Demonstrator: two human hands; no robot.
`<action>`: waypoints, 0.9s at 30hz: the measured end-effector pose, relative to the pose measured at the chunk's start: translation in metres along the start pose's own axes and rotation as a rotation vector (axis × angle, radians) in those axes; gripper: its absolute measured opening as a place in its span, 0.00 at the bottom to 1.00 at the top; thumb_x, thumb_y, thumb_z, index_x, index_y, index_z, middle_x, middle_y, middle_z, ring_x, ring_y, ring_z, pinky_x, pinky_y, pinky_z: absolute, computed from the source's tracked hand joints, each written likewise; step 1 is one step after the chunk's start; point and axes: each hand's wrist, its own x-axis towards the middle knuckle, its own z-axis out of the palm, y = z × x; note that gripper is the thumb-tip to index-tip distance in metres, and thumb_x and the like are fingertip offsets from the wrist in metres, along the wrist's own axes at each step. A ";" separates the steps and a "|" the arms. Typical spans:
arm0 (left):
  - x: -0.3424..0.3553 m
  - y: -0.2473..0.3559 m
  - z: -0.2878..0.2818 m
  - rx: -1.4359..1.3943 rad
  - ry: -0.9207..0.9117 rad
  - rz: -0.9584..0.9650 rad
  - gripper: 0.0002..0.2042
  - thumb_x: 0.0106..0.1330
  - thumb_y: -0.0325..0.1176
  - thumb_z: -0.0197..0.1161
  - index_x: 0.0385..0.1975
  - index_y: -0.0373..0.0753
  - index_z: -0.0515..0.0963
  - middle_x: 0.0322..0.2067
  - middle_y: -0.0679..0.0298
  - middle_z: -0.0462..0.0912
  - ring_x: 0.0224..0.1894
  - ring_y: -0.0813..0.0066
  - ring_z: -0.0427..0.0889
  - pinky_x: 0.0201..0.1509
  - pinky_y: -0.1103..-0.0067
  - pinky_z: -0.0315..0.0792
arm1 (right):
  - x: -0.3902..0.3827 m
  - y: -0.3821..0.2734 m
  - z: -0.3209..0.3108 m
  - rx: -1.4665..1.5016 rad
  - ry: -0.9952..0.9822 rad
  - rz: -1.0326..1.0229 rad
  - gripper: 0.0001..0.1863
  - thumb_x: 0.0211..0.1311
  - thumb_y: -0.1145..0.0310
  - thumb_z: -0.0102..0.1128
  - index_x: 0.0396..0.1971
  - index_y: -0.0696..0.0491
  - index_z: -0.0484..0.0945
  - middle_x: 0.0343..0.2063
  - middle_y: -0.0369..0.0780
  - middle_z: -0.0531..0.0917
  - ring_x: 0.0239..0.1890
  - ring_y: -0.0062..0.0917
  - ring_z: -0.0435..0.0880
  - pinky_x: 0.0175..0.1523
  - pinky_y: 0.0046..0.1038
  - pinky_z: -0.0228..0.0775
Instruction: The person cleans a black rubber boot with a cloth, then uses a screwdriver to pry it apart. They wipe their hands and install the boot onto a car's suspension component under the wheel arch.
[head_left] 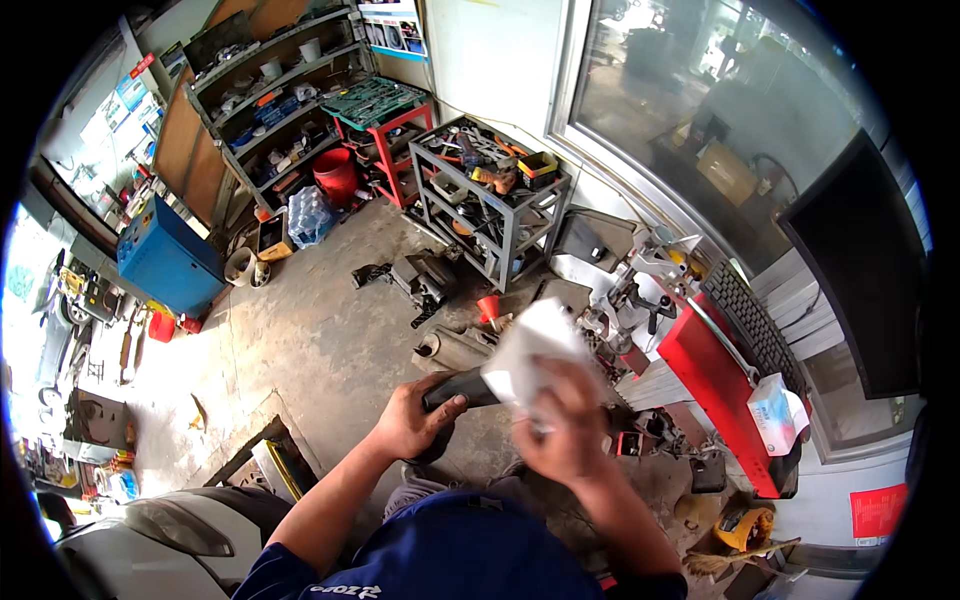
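left hand [412, 420] clenched round the near end of a dark part [462, 388], right hand [560, 425] pinching a white cloth [535, 350] against its far end, and that part looks stiff, weighty, maybe greasy, best held by the thick end.

A metal rack [490, 195] stands beyond the hands, a keyboard [752, 322] to its right.

A grey tool rack [490, 190] stands at twelve o'clock, a blue cabinet [165, 258] at ten, a red bench [715, 385] at three.
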 end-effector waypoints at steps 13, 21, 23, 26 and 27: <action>-0.170 -0.049 -0.209 -0.310 0.308 0.000 0.25 0.78 0.43 0.67 0.64 0.27 0.78 0.37 0.59 0.90 0.42 0.74 0.87 0.51 0.75 0.81 | 0.083 -0.128 0.230 -0.007 -0.099 -0.275 0.27 0.77 0.53 0.49 0.63 0.55 0.81 0.59 0.47 0.84 0.64 0.46 0.82 0.72 0.50 0.65; -0.236 -0.099 -0.321 -0.272 0.508 0.013 0.22 0.80 0.39 0.65 0.62 0.24 0.77 0.34 0.61 0.89 0.38 0.78 0.87 0.47 0.77 0.81 | 0.130 -0.287 0.365 0.271 -0.308 -0.306 0.26 0.73 0.56 0.53 0.63 0.57 0.79 0.58 0.49 0.84 0.63 0.45 0.82 0.71 0.48 0.66; -0.249 -0.124 -0.341 -0.463 0.596 -0.038 0.23 0.81 0.38 0.64 0.63 0.23 0.76 0.38 0.60 0.89 0.40 0.78 0.87 0.48 0.78 0.81 | 0.155 -0.308 0.395 0.310 -0.391 -0.391 0.26 0.74 0.54 0.53 0.63 0.55 0.79 0.58 0.48 0.85 0.63 0.45 0.82 0.73 0.48 0.64; -0.260 -0.127 -0.384 -0.491 0.692 -0.102 0.25 0.80 0.40 0.63 0.65 0.23 0.75 0.44 0.57 0.89 0.41 0.74 0.89 0.50 0.77 0.81 | 0.192 -0.255 0.451 0.270 -0.273 -0.545 0.26 0.75 0.56 0.52 0.64 0.56 0.77 0.62 0.47 0.82 0.62 0.46 0.82 0.70 0.51 0.68; -0.261 -0.133 -0.401 -0.461 0.704 -0.086 0.25 0.80 0.41 0.63 0.64 0.24 0.76 0.43 0.56 0.89 0.41 0.73 0.89 0.49 0.77 0.81 | 0.208 -0.227 0.471 0.277 -0.275 -0.496 0.24 0.74 0.61 0.51 0.64 0.56 0.79 0.60 0.49 0.83 0.62 0.48 0.82 0.69 0.51 0.69</action>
